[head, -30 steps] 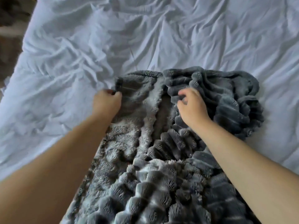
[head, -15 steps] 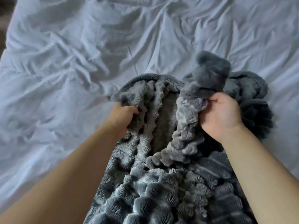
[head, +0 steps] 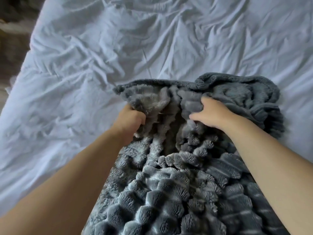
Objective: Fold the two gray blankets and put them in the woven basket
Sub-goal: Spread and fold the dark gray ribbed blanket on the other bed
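1. Left hand (head: 129, 122) is fisted around the blanket's (head: 169, 192) fluffy left edge.
2. Right hand (head: 212, 115) grips a ribbed fold.
3. The gray blanket lies bunched on a wrinkled white sheet (head: 84, 73).

There are no words, numbers, labels or signs to read anywhere here. The fuzzy gray blanket (head: 186, 192) in the lower middle has no tag that shows, and the wrinkled white sheet (head: 84, 73) across the top has no print on it.
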The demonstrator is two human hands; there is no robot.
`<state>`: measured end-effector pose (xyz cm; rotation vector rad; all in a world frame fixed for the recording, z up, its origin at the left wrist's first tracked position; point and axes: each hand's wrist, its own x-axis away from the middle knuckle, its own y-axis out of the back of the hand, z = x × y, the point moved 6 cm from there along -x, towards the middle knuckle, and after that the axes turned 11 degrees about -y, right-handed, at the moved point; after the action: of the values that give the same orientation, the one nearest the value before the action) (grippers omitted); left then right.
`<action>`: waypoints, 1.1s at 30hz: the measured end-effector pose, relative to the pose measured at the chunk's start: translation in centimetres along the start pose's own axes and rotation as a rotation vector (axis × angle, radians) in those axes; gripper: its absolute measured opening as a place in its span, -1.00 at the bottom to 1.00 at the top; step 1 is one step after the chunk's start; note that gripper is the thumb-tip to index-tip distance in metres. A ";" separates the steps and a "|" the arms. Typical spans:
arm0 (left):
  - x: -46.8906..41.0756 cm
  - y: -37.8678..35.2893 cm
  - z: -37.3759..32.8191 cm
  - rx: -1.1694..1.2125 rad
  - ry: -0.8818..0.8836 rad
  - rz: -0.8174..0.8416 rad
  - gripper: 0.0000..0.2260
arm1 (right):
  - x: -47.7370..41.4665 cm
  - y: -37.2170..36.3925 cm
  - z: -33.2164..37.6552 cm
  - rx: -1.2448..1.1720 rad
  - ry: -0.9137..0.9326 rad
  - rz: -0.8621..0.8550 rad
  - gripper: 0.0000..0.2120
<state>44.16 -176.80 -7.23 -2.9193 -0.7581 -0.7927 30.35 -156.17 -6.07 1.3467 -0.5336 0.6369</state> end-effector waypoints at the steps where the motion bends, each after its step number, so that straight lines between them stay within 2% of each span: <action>1: 0.6 -0.1 -0.5 0.123 0.040 -0.022 -0.85 | 0.4 0.0 0.0 0.046 0.027 0.020 -0.72; 3: 2.0 -0.9 -2.0 0.332 0.130 0.000 -0.91 | 2.4 0.4 0.0 -0.045 0.091 0.043 -0.88; 5: 3.1 -1.6 -3.7 0.450 0.148 0.054 -0.88 | 5.3 1.4 0.2 -0.179 0.177 0.023 -0.82; 7: 4.1 -2.1 -5.4 0.519 0.106 0.127 -0.78 | 9.0 2.8 1.0 -0.156 0.369 -0.164 -0.70; 9: 5.3 -2.6 -7.1 0.512 0.047 0.202 -0.68 | 13.0 3.6 1.1 -0.203 0.463 -0.277 -0.69; 11: 7.1 -2.8 -8.2 0.440 0.047 0.232 -0.64 | 16.6 3.9 0.8 -0.270 0.465 -0.289 -0.73; 13: 9.2 -2.7 -9.6 0.347 0.018 0.180 -0.65 | 19.9 4.5 0.7 -0.359 0.471 -0.293 -0.70; 15: 11.5 -2.0 -12.1 0.228 -0.088 0.094 -0.67 | 23.1 6.0 0.8 -0.444 0.507 -0.299 -0.61; 18: 15.8 -1.5 -18.0 0.132 -0.293 0.090 -0.54 | 28.8 9.5 1.9 -0.555 0.601 -0.257 -0.49; 19: 17.3 -1.6 -20.5 0.123 -0.349 0.116 -0.58 | 30.9 11.2 2.3 -0.613 0.641 -0.250 -0.50; 21: 20.6 -1.7 -25.9 0.135 -0.461 0.152 -0.74 | 35.5 15.1 3.0 -0.823 0.781 -0.226 -0.61; 22: 22.3 -1.6 -28.6 0.145 -0.518 0.157 -0.73 | 37.8 17.1 3.2 -0.971 0.880 -0.187 -0.71; 24: 25.9 -1.8 -33.6 0.146 -0.659 0.188 -0.74 | 41.5 20.4 3.3 -1.291 1.046 0.006 -0.84; 25: 27.7 -2.1 -35.6 0.147 -0.719 0.222 -0.80 | 42.6 21.5 3.3 -1.399 1.071 0.073 -0.83; 26: 29.4 -2.5 -37.2 0.156 -0.766 0.266 -0.86 | 43.3 22.4 3.1 -1.446 1.042 0.059 -0.83; 27: 30.9 -2.9 -38.3 0.155 -0.798 0.311 -0.90 | 43.5 23.1 2.8 -1.438 0.961 -0.031 -0.84; 30: 33.9 -3.6 -39.1 0.069 -0.829 0.351 -0.74 | 44.0 23.8 1.4 -1.261 0.716 -0.331 -0.89; 33: 35.0 -3.9 -37.8 0.087 -0.757 0.306 -0.89 | 45.4 23.6 -0.1 -1.053 0.640 -0.501 -0.90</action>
<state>50.93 -163.16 42.17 -3.1048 -0.3110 0.3883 46.80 -148.55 41.81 0.2083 0.0420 0.2497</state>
